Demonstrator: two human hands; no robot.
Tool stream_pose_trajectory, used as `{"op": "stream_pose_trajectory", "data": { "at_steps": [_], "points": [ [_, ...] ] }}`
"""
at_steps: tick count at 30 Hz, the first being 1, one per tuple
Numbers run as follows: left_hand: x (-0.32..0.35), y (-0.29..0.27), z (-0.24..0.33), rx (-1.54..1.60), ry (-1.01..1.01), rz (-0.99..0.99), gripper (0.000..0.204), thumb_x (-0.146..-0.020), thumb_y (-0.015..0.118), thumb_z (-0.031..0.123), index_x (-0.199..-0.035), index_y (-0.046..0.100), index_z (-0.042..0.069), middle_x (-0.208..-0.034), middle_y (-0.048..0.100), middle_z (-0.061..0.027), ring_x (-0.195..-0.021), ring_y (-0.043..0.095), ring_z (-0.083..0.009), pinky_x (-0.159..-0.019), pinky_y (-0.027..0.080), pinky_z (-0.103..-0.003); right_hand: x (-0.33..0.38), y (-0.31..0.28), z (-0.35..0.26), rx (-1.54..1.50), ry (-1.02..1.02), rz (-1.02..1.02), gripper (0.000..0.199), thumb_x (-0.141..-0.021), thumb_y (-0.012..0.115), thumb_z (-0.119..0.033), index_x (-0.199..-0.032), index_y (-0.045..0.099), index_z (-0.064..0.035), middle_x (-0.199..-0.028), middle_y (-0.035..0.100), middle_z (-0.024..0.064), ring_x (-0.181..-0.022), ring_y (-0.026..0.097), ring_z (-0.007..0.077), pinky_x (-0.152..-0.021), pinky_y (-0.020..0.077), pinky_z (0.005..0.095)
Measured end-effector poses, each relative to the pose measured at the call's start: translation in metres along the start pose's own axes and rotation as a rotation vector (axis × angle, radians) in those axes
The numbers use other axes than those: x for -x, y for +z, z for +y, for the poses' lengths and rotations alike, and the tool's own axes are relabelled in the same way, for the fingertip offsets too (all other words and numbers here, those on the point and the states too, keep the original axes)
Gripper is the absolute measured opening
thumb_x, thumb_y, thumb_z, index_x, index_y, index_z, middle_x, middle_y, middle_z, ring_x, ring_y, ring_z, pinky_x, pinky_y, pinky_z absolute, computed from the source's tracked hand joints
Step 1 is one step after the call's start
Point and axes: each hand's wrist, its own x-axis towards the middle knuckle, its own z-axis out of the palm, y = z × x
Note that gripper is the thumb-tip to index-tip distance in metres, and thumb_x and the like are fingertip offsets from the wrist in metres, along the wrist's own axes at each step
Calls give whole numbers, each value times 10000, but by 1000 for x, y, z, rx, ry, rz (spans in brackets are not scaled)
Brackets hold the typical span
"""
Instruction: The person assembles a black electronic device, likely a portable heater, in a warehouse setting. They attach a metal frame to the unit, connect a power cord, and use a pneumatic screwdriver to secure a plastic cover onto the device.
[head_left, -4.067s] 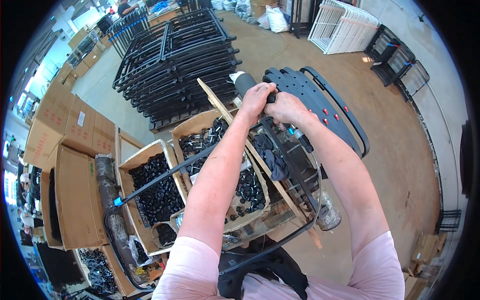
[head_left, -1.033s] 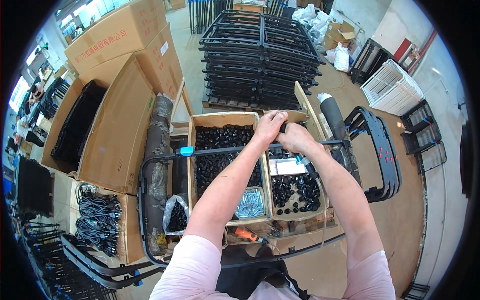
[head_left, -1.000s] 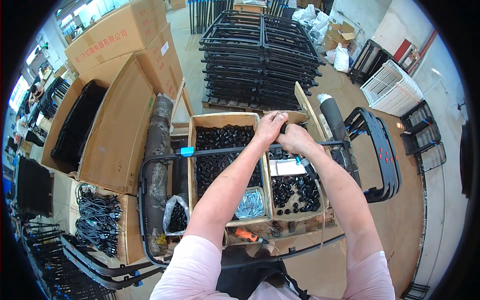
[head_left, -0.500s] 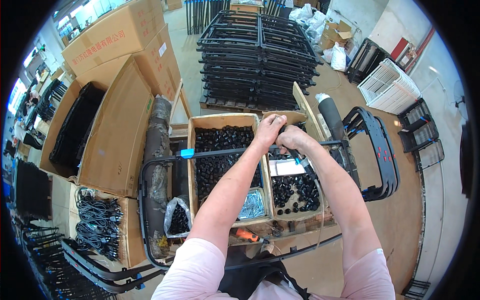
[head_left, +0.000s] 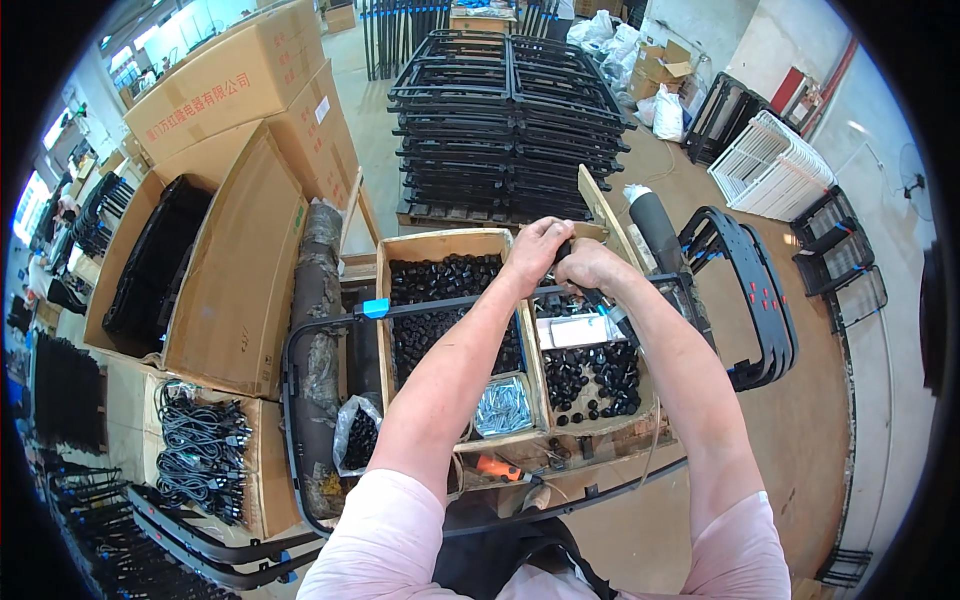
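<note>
A black tubular frame [head_left: 440, 306] with rounded corners lies across wooden bins in front of me, and a blue clip [head_left: 375, 308] sits on its far bar. Over that bar's right half, my right hand [head_left: 595, 266] grips a black air tool [head_left: 605, 303] with a blue fitting; a thin hose trails from it toward me. My left hand [head_left: 541, 250] is closed beside the tool's far end, its fingertips pinched together. What those fingers hold is hidden. Beneath my forearms are a bin of small black caps [head_left: 440, 270] and a tray of silver screws [head_left: 503, 406].
An orange-handled tool [head_left: 497, 468] lies at the bench's near edge. Dark wrapped rolls [head_left: 322, 260] stand left, beside a large carton [head_left: 235, 270] and a box of coiled black cables [head_left: 200, 450]. Stacked black frames [head_left: 510, 130] rise ahead; more frames [head_left: 745, 290] lean at right.
My view has shifted slightly. Both hands stay together at the frame's far bar, and the black tool remains in my right hand at nearly the same slant.
</note>
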Motion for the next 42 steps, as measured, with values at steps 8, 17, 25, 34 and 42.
{"op": "stream_pose_trajectory", "data": {
  "at_steps": [8, 17, 25, 34, 42],
  "points": [
    [140, 77, 18, 40, -42, -136, 256, -1082, 672, 275, -1147, 700, 29, -1036, 680, 2, -983, 592, -86, -909, 504, -282, 162, 0, 31, 314, -34, -61, 428, -827, 667, -333, -873, 757, 84, -822, 753, 266, -869, 766, 409, -842, 598, 490],
    [338, 170, -33, 229, -273, -113, 174, -1089, 676, 234, -1155, 672, 72, -1029, 647, 42, -971, 570, -52, -871, 500, -271, 331, 55, 127, 396, -192, -244, 550, -878, 697, -426, -831, 703, 121, -827, 703, 340, -832, 721, 495, -805, 571, 553],
    [396, 192, -44, 158, -235, -40, 168, -1084, 673, 232, -1142, 674, 73, -1009, 631, 45, -930, 550, -51, -837, 477, -256, 386, 75, 145, 375, -194, -273, 472, -887, 633, -362, -860, 731, 99, -865, 735, 313, -885, 738, 477, -868, 579, 544],
    [416, 194, -57, 128, -175, -29, 214, -1077, 681, 267, -1148, 668, 66, -999, 632, 37, -913, 553, -57, -820, 480, -260, 399, 94, 156, 409, -229, -263, 463, -896, 626, -342, -1005, 723, 97, -901, 746, 310, -902, 742, 472, -863, 579, 551],
    [432, 192, -60, 69, -159, -62, 200, -1074, 683, 242, -1157, 658, 61, -1039, 644, 21, -968, 573, -76, -894, 498, -286, 406, 113, 171, 355, -255, -227, 626, -979, 646, -492, -1141, 686, 112, -949, 752, 319, -956, 742, 484, -899, 572, 559]
  ]
}}
